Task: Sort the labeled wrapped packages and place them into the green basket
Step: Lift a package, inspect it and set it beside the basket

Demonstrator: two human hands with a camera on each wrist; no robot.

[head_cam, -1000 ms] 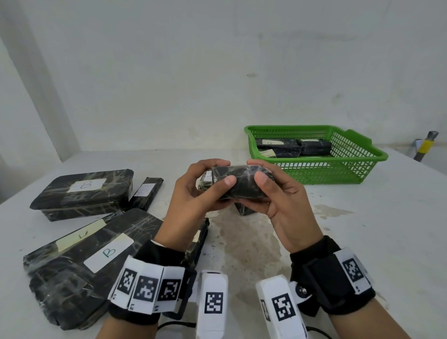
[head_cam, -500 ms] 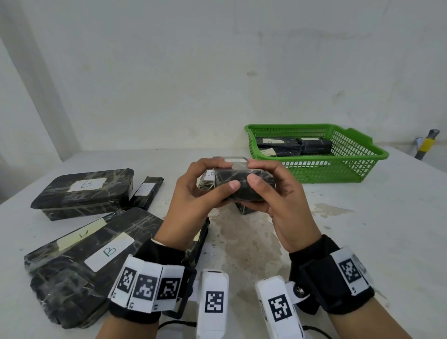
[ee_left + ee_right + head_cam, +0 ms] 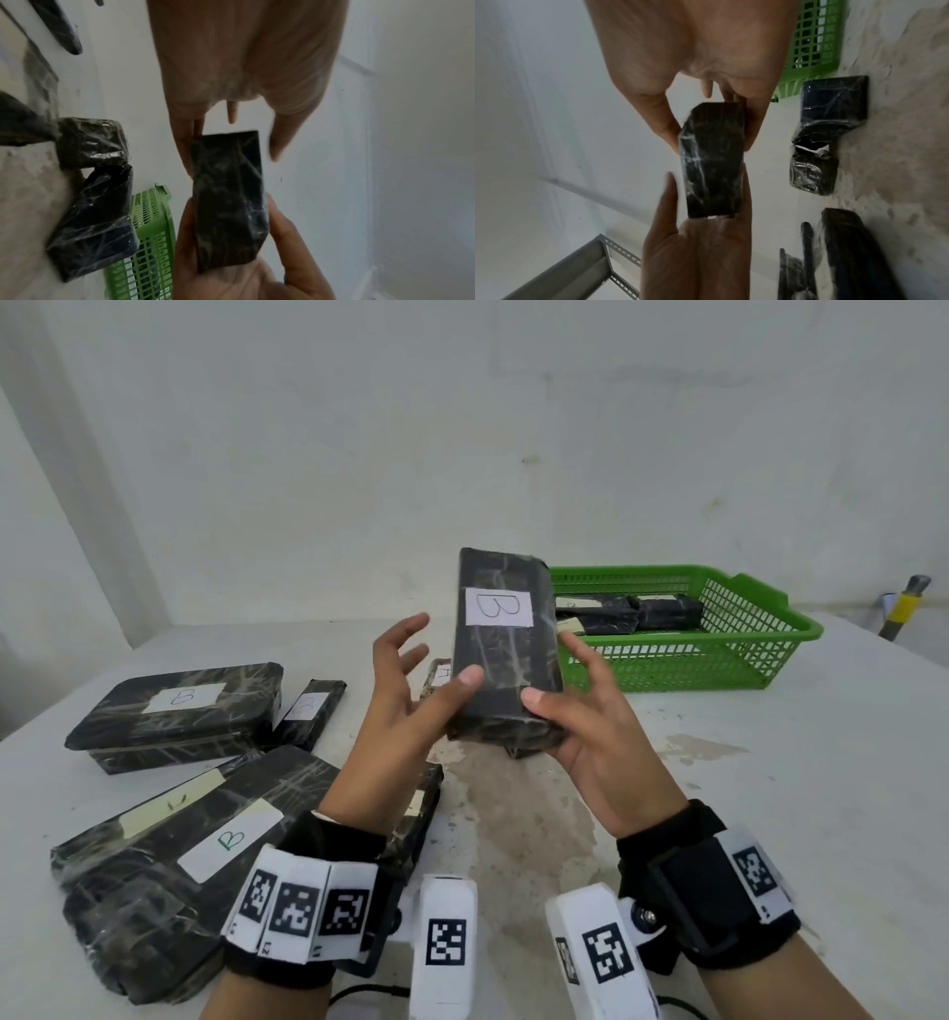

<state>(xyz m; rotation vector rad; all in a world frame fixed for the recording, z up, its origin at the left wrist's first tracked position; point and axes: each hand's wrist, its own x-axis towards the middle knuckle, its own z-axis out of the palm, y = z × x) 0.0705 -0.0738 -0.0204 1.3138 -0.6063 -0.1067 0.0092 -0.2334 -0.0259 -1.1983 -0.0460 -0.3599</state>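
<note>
Above the table (image 3: 770, 788), both hands pinch the package (image 3: 500, 660) (label B) at its low end: right hand (image 3: 590, 726), left hand (image 3: 405, 706). It seems stiff, its film slippery.

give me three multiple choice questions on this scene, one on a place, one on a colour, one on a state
1. Where is the basket relative to the held package?
A. behind it to the right
B. to its left
C. under it

2. What colour is the basket?
A. blue
B. green
C. red

3. How does the held package stand?
A. flat on the table
B. inside the basket
C. raised in the hands, label B facing the camera

Answers:
1. A, it sits at the table's far right.
2. B, its mesh is green.
3. C, left hand and right hand hold its lower end.
</note>
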